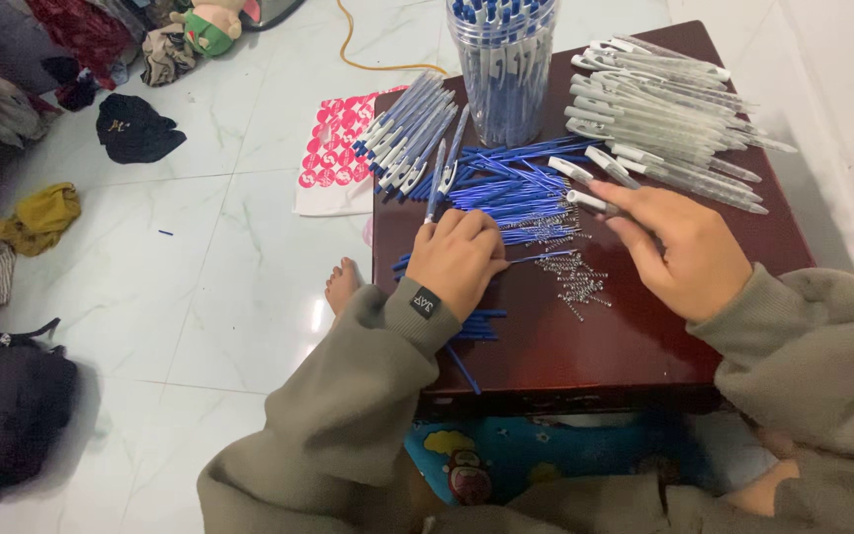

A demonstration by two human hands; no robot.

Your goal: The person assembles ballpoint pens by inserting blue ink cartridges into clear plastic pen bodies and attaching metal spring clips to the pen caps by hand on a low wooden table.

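Note:
My left hand (459, 259) rests on the dark red low table (625, 341), fingers curled around a blue pen part (436, 186) that sticks up from it. My right hand (679, 247) holds a clear pen barrel with a white clip (590, 201), its fingers closed around it. Between my hands lie a heap of blue ink refills (511, 193) and several small metal springs (577, 279). A row of assembled blue-and-white pens (409, 131) lies at the table's far left. Clear barrels with white clips (664, 119) are piled at the far right.
A clear round jar (503, 69) full of pens stands at the table's back. A pink-and-white sheet (336, 153) lies on the white tiled floor beside the table. Clothes, a yellow cloth (40, 218), a black bag (7, 410) and a bare foot (343, 285) are at left.

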